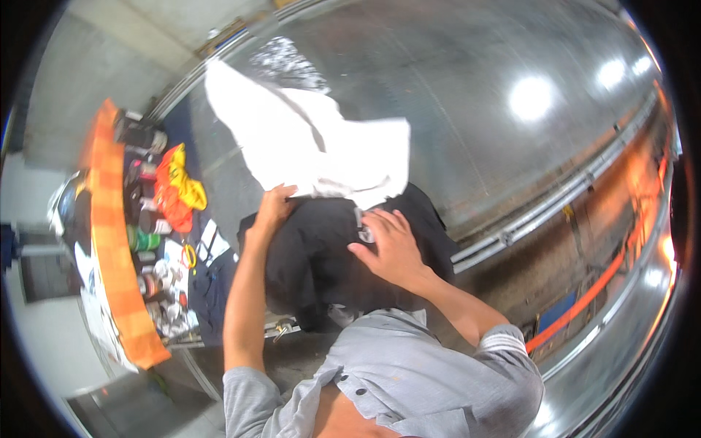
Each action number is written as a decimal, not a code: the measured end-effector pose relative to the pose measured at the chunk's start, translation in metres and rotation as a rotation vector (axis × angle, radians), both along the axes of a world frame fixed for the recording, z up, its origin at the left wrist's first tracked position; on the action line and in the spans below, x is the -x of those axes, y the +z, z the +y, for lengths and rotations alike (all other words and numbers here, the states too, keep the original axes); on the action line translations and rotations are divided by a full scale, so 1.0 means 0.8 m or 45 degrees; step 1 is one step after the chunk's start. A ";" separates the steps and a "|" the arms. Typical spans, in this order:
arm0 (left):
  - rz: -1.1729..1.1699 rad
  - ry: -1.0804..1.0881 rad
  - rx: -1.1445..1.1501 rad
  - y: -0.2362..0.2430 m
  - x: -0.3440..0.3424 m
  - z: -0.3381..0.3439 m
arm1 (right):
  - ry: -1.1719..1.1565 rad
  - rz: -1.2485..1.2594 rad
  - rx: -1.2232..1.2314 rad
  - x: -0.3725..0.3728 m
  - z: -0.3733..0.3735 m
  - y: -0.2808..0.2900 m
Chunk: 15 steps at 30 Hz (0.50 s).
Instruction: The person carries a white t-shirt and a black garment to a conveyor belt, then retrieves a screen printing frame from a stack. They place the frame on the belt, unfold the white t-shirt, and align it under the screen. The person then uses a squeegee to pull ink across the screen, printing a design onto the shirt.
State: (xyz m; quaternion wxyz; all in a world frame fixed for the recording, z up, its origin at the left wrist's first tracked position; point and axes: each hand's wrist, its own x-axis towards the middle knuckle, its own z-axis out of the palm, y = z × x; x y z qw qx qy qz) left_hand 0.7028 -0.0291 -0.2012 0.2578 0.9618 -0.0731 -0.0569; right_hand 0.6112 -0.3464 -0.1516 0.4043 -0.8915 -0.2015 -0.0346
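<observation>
At the near side of the table, we hold the white sheet by its near edge, left hand closed, right hand spread on black cloth; both look light, limp, best gripped along edges

A creased white cloth fans out beyond loosely draped black fabric.

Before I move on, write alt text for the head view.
A person's left hand is at the near edge of a white cloth; the right hand spreads over black cloth at a metal table. An orange checked strip runs along the left.
</observation>
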 end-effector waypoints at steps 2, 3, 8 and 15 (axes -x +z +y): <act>-0.034 0.141 0.118 0.002 0.015 0.011 | 0.020 0.011 0.027 0.001 0.007 0.000; -0.016 0.200 0.113 0.011 0.014 0.010 | 0.008 0.008 0.041 -0.004 0.009 0.001; -0.050 0.375 0.333 0.052 0.051 0.011 | 0.020 0.074 0.041 -0.012 0.010 -0.002; -0.460 0.867 0.974 0.102 0.238 0.092 | -0.073 -0.281 -0.155 0.014 0.032 0.060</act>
